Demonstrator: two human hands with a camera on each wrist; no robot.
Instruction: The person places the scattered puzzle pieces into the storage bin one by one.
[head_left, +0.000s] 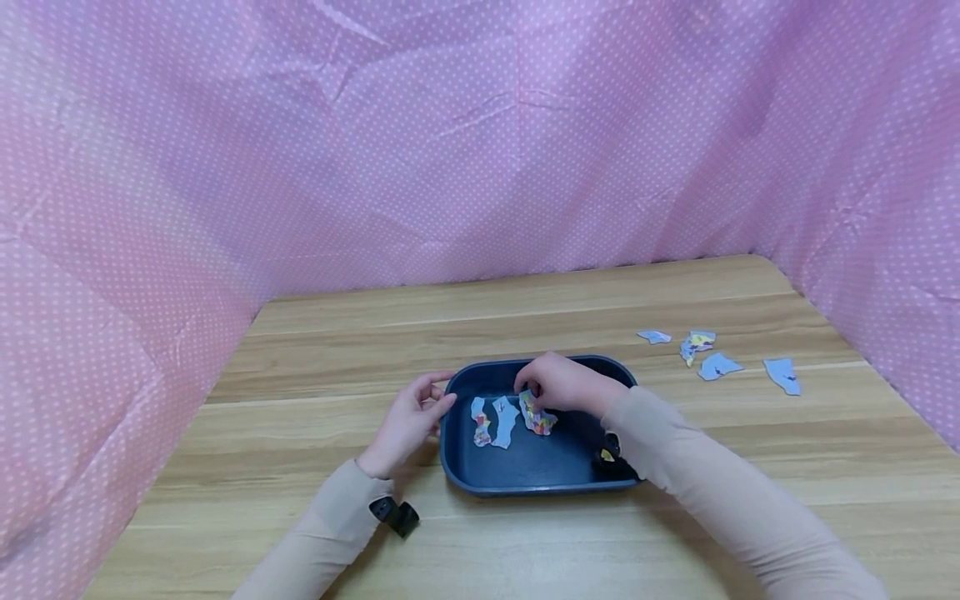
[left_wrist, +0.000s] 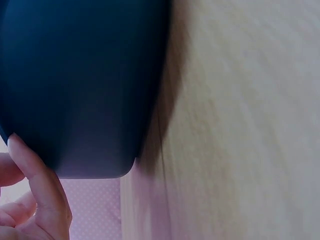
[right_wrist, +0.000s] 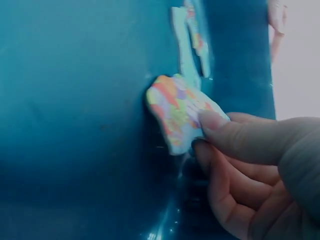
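Observation:
A dark blue rectangular tray stands on the wooden table. My left hand touches its left side, thumb at the rim and fingers loosely bent; in the left wrist view the fingers rest by the tray's outer wall. Inside the tray, my right hand pinches a multicoloured, irregular puzzle piece between thumb and forefinger, near the tray floor. To its left lie a narrow pale-blue piece and a thin piece with coloured patches.
Several loose pieces lie on the table to the right of the tray, among them a blue-yellow piece, a pale-blue piece and another at the far right. A pink dotted cloth hangs around the table's back and sides.

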